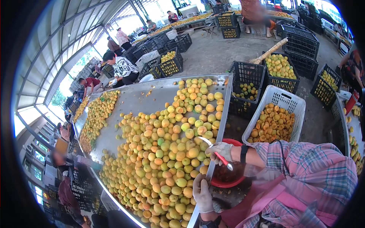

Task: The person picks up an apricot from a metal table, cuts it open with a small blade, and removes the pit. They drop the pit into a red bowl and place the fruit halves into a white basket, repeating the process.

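Note:
My right hand [221,152], in a pale glove, is closed around a knife [219,157] with a red handle. Its curved, shiny blade points up and left over the table edge. Lower down, my gloved left hand [202,193] is at the metal table's rim [221,131], thumb and fingers slightly apart, with nothing visible between them. Beside its fingertips lie yellow-orange fruits [167,152], which are heaped across the table. A red basin [230,184] with dark contents sits below my right hand, partly hidden by it.
A white crate [298,99] of halved fruit stands beyond the basin. Black crates [249,68] with fruit are behind it, a straw broom [270,51] across one. A co-worker in a patterned top [124,67] bends at the table's far side; others work on the left and far back.

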